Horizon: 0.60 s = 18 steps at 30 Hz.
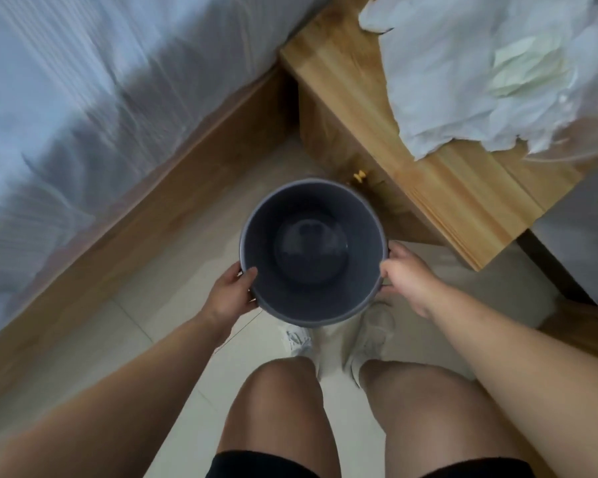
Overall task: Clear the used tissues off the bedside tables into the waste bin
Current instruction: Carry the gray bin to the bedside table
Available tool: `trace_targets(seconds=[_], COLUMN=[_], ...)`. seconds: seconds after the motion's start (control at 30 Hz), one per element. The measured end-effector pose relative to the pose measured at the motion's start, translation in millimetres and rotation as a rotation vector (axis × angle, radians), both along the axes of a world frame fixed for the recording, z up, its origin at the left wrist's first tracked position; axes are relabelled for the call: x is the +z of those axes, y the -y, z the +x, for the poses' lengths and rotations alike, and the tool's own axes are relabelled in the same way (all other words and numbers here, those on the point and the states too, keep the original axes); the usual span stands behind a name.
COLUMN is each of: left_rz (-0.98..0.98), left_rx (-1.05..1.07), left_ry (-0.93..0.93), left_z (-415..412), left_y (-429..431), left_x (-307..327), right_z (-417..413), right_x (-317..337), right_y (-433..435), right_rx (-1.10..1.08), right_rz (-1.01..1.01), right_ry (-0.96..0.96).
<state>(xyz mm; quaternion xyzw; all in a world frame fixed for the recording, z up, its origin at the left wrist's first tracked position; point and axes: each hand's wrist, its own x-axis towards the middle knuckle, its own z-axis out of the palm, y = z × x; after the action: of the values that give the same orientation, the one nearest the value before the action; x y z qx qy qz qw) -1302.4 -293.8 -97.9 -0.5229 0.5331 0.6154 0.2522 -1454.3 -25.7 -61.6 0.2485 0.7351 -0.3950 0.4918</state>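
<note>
Used tissues [463, 84] partly cut off, left hand [230, 294], right hand [408, 270], each grip clamped on waste bin [361, 219]

Matt grey plastic waste bin [313, 307], grained wooden bedside table [359, 81], crumpled paper tissues [446, 91], smooth floor tiles [145, 315]

Bedside table [439, 188], light wood, upper rt: heap of crumpled white tissues [463, 81] lies on its top, reaching to the front edge. Floor [159, 305], pale tiles, ctr: two white shoes [370, 336] stand on it. Bed [152, 201], wood frame, left: carries a pale striped cover [83, 81].
</note>
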Motion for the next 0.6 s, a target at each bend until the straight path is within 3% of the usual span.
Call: trace_targets(seconds=[0.2,0.33,0.6], left_rz=[0.155,0.157,0.113], left_rx=[0.009,-0.036,-0.174], left_ry=[0.034,0.055,0.058], left_z=[-13,-20,-31], left_y=[-9,-12,-45], left_x=[-27,-18,98], right_z=[-6,-6,-9], right_x=[-36,-29,105], right_y=[-2,-10,-25], right_rx=[0.030,-0.049,0.045], right_rz=[-0.050,-0.077,-0.039], right_ry=[-0.015,0.014,0.087])
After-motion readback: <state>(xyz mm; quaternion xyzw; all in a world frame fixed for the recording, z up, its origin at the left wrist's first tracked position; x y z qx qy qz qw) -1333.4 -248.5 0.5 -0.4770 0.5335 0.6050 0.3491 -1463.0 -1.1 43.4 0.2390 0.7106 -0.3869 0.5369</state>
